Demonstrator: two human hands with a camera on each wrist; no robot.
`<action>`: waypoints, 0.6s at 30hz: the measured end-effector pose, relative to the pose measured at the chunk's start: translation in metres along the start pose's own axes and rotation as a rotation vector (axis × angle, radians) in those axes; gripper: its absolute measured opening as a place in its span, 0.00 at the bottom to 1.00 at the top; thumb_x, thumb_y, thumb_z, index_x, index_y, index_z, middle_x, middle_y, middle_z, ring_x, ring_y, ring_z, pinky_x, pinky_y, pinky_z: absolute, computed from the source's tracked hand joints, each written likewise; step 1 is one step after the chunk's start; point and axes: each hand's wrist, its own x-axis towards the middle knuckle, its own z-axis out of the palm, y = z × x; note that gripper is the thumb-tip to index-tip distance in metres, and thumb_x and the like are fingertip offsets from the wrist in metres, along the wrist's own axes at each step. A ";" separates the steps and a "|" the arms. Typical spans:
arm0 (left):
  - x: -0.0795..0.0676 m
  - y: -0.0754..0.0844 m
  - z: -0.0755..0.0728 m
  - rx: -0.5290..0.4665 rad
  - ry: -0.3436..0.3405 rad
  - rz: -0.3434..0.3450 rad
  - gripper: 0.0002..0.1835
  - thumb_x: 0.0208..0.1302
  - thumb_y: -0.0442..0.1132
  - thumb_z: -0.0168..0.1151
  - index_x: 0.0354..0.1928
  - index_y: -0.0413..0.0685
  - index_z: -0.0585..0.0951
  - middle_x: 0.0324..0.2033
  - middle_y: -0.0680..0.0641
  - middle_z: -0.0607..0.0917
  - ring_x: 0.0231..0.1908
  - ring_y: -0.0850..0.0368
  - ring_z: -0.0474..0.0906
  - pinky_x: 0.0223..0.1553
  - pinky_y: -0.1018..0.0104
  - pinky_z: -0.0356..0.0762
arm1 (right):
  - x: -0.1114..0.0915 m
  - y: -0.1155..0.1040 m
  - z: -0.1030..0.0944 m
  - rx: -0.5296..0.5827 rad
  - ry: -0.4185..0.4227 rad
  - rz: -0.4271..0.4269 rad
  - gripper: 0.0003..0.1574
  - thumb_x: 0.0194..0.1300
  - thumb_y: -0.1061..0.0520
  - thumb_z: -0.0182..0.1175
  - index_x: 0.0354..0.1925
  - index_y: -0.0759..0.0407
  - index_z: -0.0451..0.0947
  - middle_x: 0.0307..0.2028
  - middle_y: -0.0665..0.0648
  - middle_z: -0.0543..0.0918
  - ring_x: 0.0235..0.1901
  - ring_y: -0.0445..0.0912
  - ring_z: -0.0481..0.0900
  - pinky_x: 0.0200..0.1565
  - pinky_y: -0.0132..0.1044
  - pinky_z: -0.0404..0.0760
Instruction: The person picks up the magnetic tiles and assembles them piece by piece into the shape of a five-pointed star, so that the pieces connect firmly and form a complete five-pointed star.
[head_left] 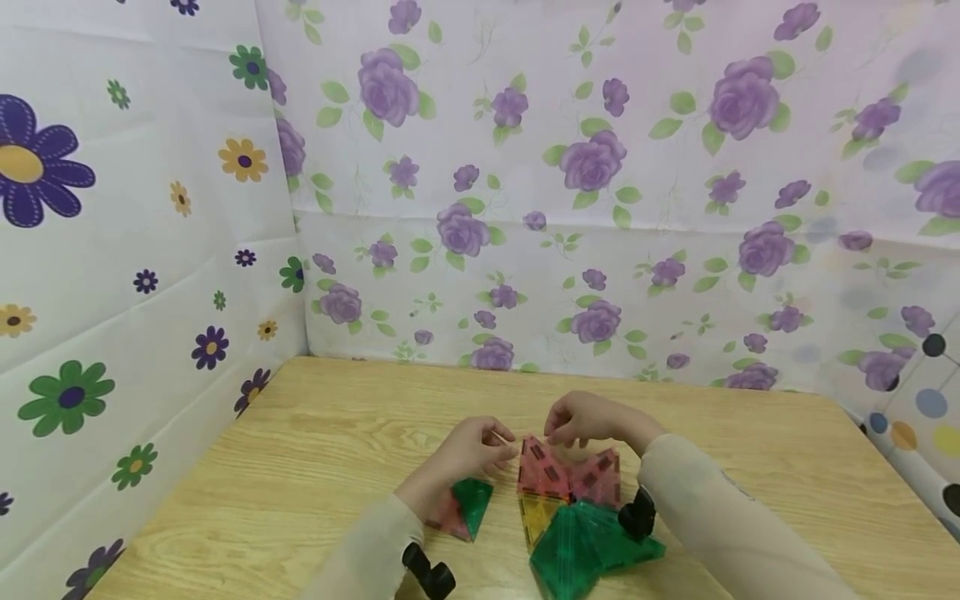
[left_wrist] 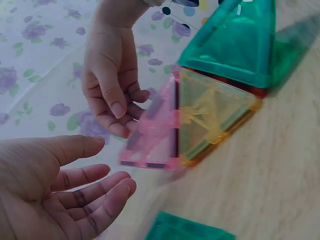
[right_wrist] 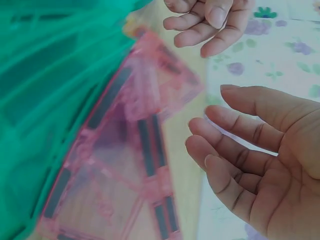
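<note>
A figure of translucent magnetic tiles stands on the table: pink triangles [head_left: 542, 477] at the far side, a yellow triangle [head_left: 537, 515] at the left, large green tiles [head_left: 566, 554] nearer me. My left hand [head_left: 474, 446] is just left of the pink part, its fingers loosely bent around nothing. Behind the pink tiles hovers my right hand [head_left: 588, 418], also holding nothing. In the right wrist view its relaxed fingers [right_wrist: 235, 145] are apart from the pink tile [right_wrist: 115, 165]. In the left wrist view the left hand [left_wrist: 65, 190] is beside the pink tile's corner [left_wrist: 155, 135].
Below my left forearm lie a loose green triangle [head_left: 474, 498] and a pink triangle [head_left: 448, 521], partly covered by the arm. The wooden table [head_left: 337, 433] meets flowered cloth walls [head_left: 525, 275] at the back and left.
</note>
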 end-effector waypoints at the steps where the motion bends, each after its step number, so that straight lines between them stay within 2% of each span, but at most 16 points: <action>1: -0.002 0.003 -0.003 0.025 0.004 0.017 0.14 0.65 0.39 0.62 0.48 0.37 0.79 0.35 0.39 0.84 0.35 0.43 0.83 0.32 0.57 0.84 | -0.001 -0.001 -0.001 0.007 0.007 -0.006 0.07 0.65 0.58 0.60 0.39 0.60 0.81 0.32 0.56 0.84 0.32 0.51 0.82 0.32 0.36 0.82; 5: -0.011 0.014 -0.011 0.114 0.021 0.102 0.15 0.65 0.42 0.63 0.49 0.40 0.79 0.35 0.44 0.84 0.37 0.43 0.81 0.36 0.55 0.83 | -0.008 -0.007 -0.005 0.036 0.042 -0.050 0.09 0.66 0.57 0.60 0.42 0.61 0.80 0.34 0.61 0.84 0.34 0.52 0.81 0.34 0.36 0.82; 7: -0.016 0.021 -0.014 0.158 0.034 0.145 0.15 0.64 0.43 0.63 0.48 0.43 0.80 0.36 0.45 0.84 0.35 0.49 0.80 0.36 0.58 0.82 | -0.013 -0.011 -0.006 0.048 0.066 -0.076 0.11 0.67 0.56 0.59 0.43 0.61 0.80 0.36 0.61 0.84 0.35 0.53 0.81 0.34 0.37 0.83; 12: -0.029 0.032 -0.018 0.252 0.085 0.232 0.11 0.64 0.43 0.63 0.47 0.48 0.81 0.37 0.49 0.85 0.35 0.60 0.78 0.36 0.69 0.78 | -0.029 -0.023 -0.006 0.070 0.160 -0.113 0.11 0.68 0.55 0.59 0.45 0.59 0.79 0.38 0.58 0.85 0.35 0.46 0.81 0.35 0.39 0.83; 18: -0.044 0.035 -0.020 0.255 0.101 0.280 0.10 0.65 0.42 0.63 0.47 0.50 0.81 0.40 0.47 0.85 0.39 0.59 0.79 0.39 0.70 0.77 | -0.044 -0.036 0.005 0.122 0.238 -0.150 0.13 0.68 0.53 0.59 0.47 0.59 0.79 0.38 0.58 0.84 0.34 0.43 0.79 0.33 0.35 0.81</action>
